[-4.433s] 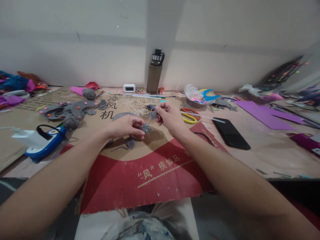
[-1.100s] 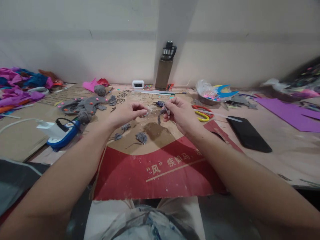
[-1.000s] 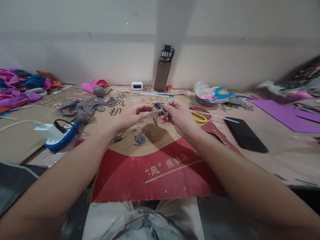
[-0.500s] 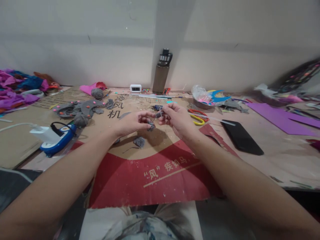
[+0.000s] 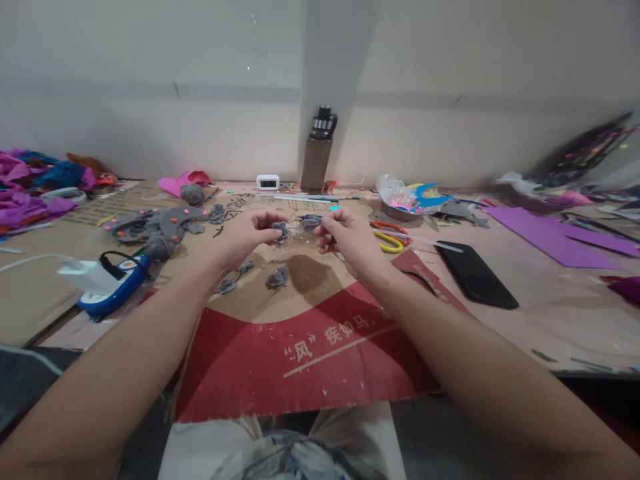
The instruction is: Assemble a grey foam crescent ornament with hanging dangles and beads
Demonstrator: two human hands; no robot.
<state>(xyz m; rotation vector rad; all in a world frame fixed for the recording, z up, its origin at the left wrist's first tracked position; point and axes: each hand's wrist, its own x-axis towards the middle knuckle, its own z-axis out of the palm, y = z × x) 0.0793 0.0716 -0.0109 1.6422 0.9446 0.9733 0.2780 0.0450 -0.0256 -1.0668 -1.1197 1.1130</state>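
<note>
Head view: left hand pinches a small grey tuft between thumb and fingers. Right hand, fingers narrow, holds a 2nd grey tuft. Both sit above the printed cardboard, near each other. 3 loose grey tufts lie below. Red and yellow handle loops and black phone at right.

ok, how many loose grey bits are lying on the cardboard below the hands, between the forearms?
3: the biggest bit nearest the middle, a small bit up-left of it, another small bit beside the left forearm. That forearm may hide more.
</note>
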